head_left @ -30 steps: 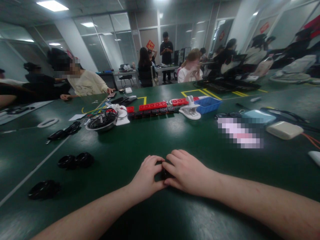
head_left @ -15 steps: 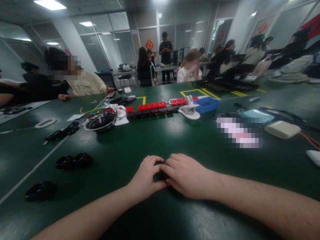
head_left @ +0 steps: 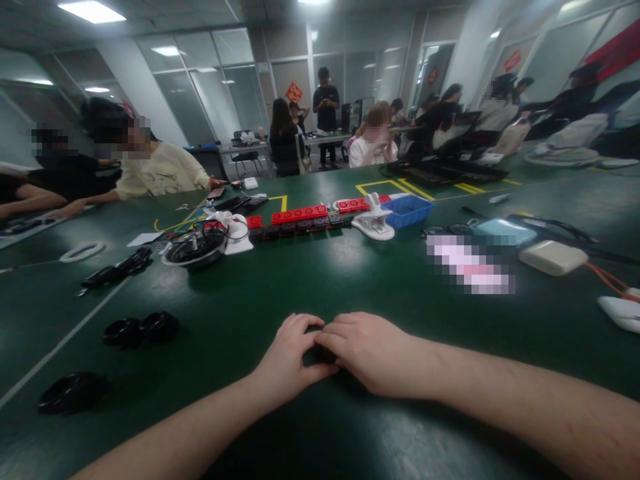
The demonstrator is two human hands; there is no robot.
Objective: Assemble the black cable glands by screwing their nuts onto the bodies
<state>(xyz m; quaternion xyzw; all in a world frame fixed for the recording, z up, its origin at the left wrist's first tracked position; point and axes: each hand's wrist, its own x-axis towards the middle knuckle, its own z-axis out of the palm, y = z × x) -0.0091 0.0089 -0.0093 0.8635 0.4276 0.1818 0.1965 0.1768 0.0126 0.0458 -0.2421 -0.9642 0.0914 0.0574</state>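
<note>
My left hand (head_left: 289, 360) and my right hand (head_left: 367, 350) meet on the dark green table (head_left: 320, 287), fingers curled and touching each other. Between them sits a small black object (head_left: 316, 353), mostly hidden by the fingers, so I cannot make out what it is. Both forearms rest low over the table's near edge.
Black round parts (head_left: 141, 329) and another (head_left: 71, 393) lie to the left. Farther back stand a bowl of cables (head_left: 194, 247), red and black power strips (head_left: 299, 220), a white clamp (head_left: 373, 220), a blue basket (head_left: 406, 209) and a white box (head_left: 553, 257). Several people sit around.
My hands stay together on the small black object, with only slight finger shifts. The view has drifted a little to the right and up.
</note>
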